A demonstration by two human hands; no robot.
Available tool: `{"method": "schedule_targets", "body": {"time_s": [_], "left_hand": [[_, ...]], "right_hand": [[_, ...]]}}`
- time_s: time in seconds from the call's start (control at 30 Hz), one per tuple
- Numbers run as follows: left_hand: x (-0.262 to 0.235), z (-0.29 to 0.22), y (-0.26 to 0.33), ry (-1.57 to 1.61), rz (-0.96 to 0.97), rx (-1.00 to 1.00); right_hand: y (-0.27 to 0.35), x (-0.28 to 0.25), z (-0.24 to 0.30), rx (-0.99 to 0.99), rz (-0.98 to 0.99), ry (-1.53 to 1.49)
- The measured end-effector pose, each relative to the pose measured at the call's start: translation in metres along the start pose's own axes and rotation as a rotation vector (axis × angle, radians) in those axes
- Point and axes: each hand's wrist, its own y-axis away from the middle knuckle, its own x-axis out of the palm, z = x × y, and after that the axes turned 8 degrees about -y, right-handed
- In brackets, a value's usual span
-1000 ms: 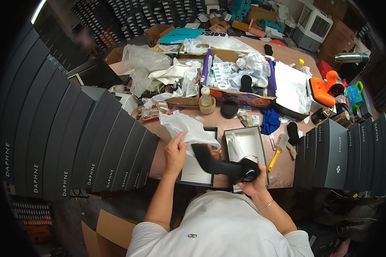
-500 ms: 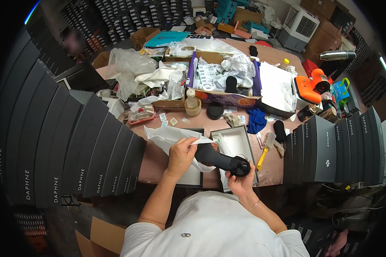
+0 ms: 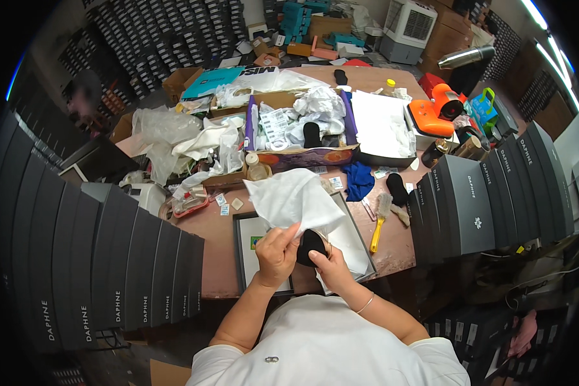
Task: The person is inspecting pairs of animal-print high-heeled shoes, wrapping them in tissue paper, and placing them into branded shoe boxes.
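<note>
Over the near middle of the table, my right hand (image 3: 334, 271) is closed around a black shoe (image 3: 311, 247), its thumb pressed on the dark surface. Much of the shoe is hidden by my fingers and by paper. Close by on the left, my left hand (image 3: 277, 258) pinches the lower edge of a white sheet of tissue paper (image 3: 294, 198), which spreads up and away above the shoe. Beneath both hands lies an open dark grey shoebox (image 3: 240, 248) with a pale inside. More white paper (image 3: 352, 248) lies in its right part.
Stacked dark shoeboxes (image 3: 128, 257) rise on the left, and more shoeboxes (image 3: 463, 206) on the right. A yellow-handled brush (image 3: 377, 229), blue cloth (image 3: 359, 181) and bottle (image 3: 257, 168) lie or stand beyond my hands. Farther back is a purple-edged carton (image 3: 302, 158) full of crumpled paper.
The shoe has turned from lying lengthwise to a more end-on position and moved left. The tissue paper now spreads above it. My hands are closer together, and the whole view has shifted.
</note>
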Motion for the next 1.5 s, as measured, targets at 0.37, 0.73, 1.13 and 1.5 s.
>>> {"method": "schedule_targets", "body": {"time_s": [0.37, 0.73, 1.13, 1.5], "left_hand": [[0.013, -0.008, 0.027, 0.194, 0.080, 0.050], [0.021, -0.046, 0.023, 0.344, 0.085, 0.162], [0.010, -0.059, 0.081, 0.432, 0.726, 0.261], [-0.003, 0.029, 0.110, 1.044, -0.010, -1.247]], "right_hand": [[-0.007, -0.026, 0.007, -0.106, -0.072, 0.059], [-0.017, -0.078, -0.027, -0.271, -0.021, 0.860], [0.002, -0.052, 0.024, -0.530, -0.073, 1.034], [0.010, -0.002, -0.021, -0.122, 0.417, 1.282]]}}
